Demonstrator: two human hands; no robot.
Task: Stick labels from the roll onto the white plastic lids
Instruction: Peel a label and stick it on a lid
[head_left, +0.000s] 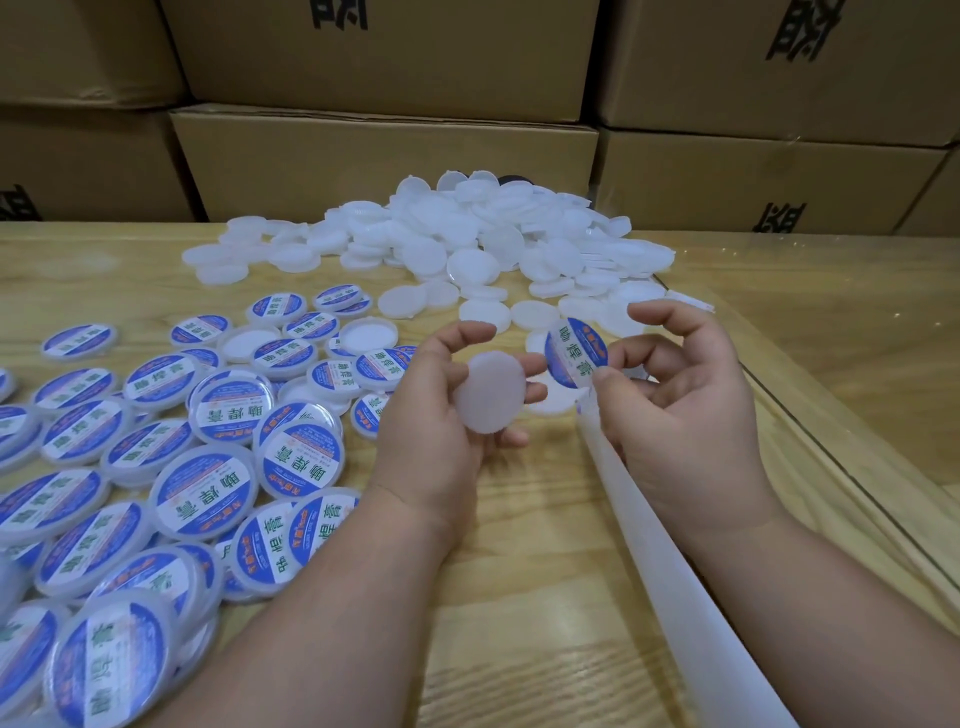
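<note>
A bare white lid (490, 391) tilts beside a round blue-rimmed label (575, 352).

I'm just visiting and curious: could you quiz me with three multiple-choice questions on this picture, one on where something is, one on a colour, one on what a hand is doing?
1. Where does the heap of bare lids lie?
A. Far side of the table, before the cardboard boxes
B. On the floor
C. Inside an open box

2. What colour rims the label?
A. Red
B. Blue
C. Black

3. What is the left hand doing?
A. Resting flat
B. Pointing
C. Holding a plain white lid

Answers: 1 A, the heap sits by the boxes. 2 B, a blue border rings its white middle. 3 C, fingers curl round the lid while the right hand pinches the label.
</note>
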